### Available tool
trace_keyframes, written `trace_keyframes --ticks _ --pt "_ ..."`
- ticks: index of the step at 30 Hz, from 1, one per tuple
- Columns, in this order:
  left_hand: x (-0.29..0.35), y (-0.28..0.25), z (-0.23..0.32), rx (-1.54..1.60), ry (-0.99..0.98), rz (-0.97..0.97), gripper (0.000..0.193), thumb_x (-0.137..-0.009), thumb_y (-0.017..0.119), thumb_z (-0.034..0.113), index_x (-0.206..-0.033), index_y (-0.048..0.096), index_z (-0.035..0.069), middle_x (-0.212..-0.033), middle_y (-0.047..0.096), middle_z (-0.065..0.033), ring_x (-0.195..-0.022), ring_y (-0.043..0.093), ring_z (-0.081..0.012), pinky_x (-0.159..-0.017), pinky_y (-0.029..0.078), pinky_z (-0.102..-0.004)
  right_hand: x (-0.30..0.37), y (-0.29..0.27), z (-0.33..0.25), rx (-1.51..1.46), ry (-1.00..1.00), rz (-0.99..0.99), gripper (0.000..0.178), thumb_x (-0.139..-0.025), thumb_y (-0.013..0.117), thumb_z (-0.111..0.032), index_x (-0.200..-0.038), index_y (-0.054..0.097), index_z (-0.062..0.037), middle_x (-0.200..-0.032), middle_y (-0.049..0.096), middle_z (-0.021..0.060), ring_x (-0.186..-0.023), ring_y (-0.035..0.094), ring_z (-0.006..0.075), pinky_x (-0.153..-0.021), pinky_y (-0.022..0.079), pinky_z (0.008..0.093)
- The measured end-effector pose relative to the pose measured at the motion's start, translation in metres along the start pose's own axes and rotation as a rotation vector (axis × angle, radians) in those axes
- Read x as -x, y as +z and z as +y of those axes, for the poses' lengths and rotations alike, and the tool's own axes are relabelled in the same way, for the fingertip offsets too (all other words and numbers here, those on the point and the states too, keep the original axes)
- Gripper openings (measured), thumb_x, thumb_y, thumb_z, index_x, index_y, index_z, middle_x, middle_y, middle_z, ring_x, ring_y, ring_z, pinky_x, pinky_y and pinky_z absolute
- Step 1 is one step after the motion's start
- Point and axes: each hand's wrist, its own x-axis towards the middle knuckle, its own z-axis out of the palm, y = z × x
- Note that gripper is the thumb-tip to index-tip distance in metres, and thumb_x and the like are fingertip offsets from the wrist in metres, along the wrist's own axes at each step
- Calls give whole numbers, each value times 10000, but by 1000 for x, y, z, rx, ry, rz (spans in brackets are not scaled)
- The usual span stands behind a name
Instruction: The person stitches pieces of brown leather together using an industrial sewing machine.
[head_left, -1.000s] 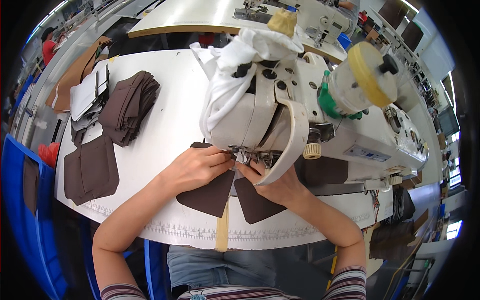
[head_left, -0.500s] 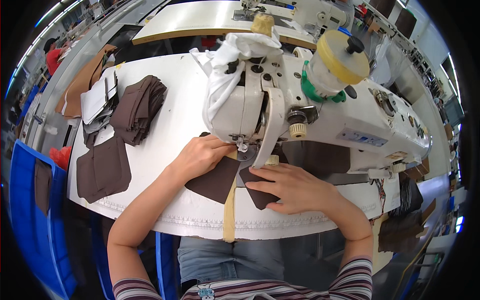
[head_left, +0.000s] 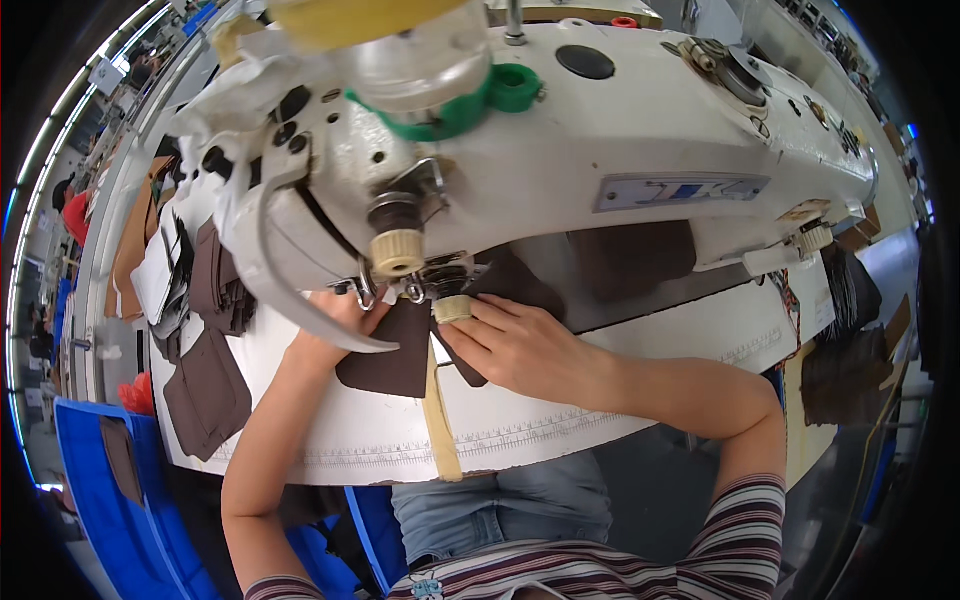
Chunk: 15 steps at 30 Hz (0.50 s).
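My left hand (head_left: pixel 338 314) is at the sewing machine's needle area, at the upper edge of a dark brown fabric piece (head_left: pixel 385 366). The curved white lever and the machine head hide most of its fingers, so its grip cannot be told. To the right of the needle, my right hand (head_left: pixel 525 350) lies with fingers stretched out on another dark brown piece (head_left: pixel 466 372). A cream knob (head_left: pixel 453 309) covers some of its fingertips. Above both hands stands the white sewing machine (head_left: pixel 520 150). A yellow tape strip (head_left: pixel 437 425) runs down the table between the pieces.
Stacked brown pieces (head_left: pixel 222 285) and a folded brown piece (head_left: pixel 208 393) lie at the left, beside white and grey sheets (head_left: pixel 160 270). A blue bin (head_left: pixel 110 490) stands at the lower left. A printed ruler (head_left: pixel 540 431) follows the table's front edge (head_left: pixel 600 425).
My view has shifted right and closer to the machine, whose head now covers more of my left hand. Both hands stay by the needle on the fabric pieces.
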Motion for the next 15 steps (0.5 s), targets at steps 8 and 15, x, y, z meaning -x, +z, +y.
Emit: trace_keyframes --ticks 8,15 --pt "-13 -5 -23 -82 109 8 381 -732 765 171 -1055 655 3 -1023 663 -154 -979 628 -338 -838 498 -436 2 3 2 69 -50 34 344 -803 573 -97 -1083 621 96 -1091 647 237 -1049 637 320 -923 520 408" --pt "-38 -67 17 301 -48 -170 382 -728 715 92 -1092 644 0 -1065 651 -174 -1003 629 -310 -843 513 -396 -9 3 -2 273 12 -71 356 -758 595 -108 -1038 638 108 -1032 657 268 -987 658 334 -916 524 412"
